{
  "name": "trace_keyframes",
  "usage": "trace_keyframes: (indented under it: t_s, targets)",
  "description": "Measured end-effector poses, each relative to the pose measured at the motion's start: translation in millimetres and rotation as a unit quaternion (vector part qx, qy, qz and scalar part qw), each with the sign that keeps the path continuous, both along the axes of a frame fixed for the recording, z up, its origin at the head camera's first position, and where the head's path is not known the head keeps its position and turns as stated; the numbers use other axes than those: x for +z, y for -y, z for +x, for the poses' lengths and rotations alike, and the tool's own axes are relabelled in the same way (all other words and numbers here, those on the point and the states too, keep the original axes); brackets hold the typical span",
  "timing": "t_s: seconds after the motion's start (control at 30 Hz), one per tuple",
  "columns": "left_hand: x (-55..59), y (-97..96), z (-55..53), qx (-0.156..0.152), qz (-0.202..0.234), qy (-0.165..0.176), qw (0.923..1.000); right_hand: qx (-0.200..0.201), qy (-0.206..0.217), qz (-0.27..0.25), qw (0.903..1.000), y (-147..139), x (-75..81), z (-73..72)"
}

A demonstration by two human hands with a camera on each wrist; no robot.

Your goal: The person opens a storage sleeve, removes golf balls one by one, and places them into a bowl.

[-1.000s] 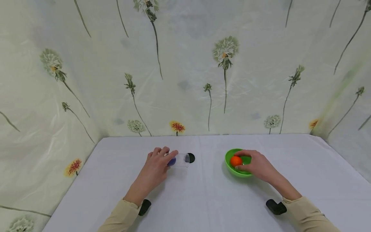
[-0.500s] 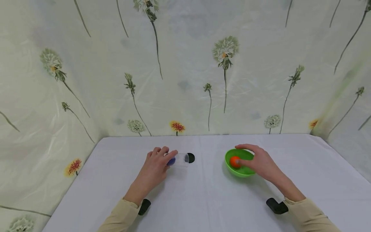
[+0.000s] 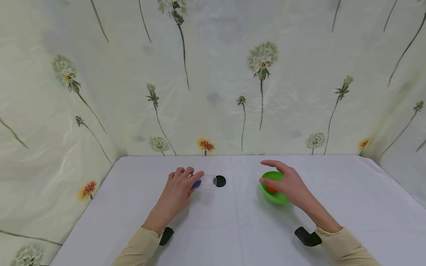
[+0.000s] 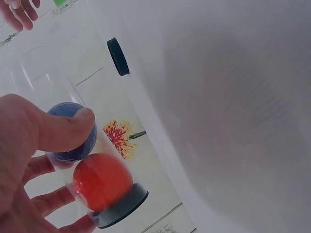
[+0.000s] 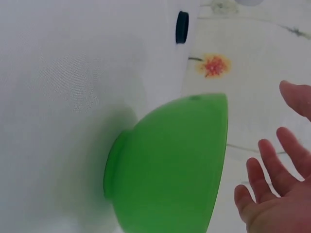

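Observation:
My left hand [image 3: 179, 188] grips a clear plastic tube [image 4: 41, 80]. Inside the tube sit a blue golf ball [image 4: 65, 108], with my thumb across it, and a red-orange ball [image 4: 102, 179] resting against the dark end cap [image 4: 124, 208]. Over a green bowl [image 3: 280, 200] hovers my right hand [image 3: 287, 181], thumb and fingers spread with nothing between them. An orange ball [image 3: 271, 190] lies in the bowl, partly covered by the right thumb in the head view. In the right wrist view the bowl's side hides what it contains.
A round black lid [image 3: 220, 181] lies on the white-covered table [image 3: 229, 229] just right of the tube. Dark wrist-worn devices [image 3: 307, 237] sit below both wrists. A floral curtain [image 3: 213, 92] hangs behind the table.
My right hand, whose fingers were around the orange ball in the bowl, has spread them, risen and shifted left above the bowl. The ball stays inside. The left hand keeps its hold.

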State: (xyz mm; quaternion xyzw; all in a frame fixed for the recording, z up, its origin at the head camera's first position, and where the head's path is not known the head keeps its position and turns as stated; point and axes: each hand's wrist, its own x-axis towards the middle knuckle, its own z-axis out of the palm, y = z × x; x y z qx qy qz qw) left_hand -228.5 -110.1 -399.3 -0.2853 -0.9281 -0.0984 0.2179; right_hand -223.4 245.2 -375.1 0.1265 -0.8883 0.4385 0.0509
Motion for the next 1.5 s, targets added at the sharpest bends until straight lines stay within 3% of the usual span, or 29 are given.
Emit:
trace_keyframes:
  t_s: [0.27, 0.43, 0.63, 0.93, 1.5]
  targets:
    - [-0.9, 0.4, -0.3, 0.009, -0.008, -0.003, 0.9999, 0.009, 0.005, -0.036, 0.9993, 26.3, -6.0, -3.4]
    - [-1.5, -0.6, 0.5, 0.009, -0.006, -0.002, 0.9999, 0.035, 0.001, -0.062, 0.9975, 44.6, -9.0, -2.5]
    - [-2.3, -1.6, 1.3, 0.014, -0.008, -0.012, 0.9998, 0.046, 0.029, -0.087, 0.9947, 63.2, -12.9, -2.3]
    - [-1.6, -2.4, 0.2, 0.020, -0.007, -0.023, 0.9995, 0.042, 0.075, -0.111, 0.9901, 77.9, -14.8, -2.1]
    - [-1.2, -8.0, -1.2, 0.032, -0.027, -0.013, 0.9990, 0.054, 0.100, -0.139, 0.9838, 103.1, -27.6, -7.8]
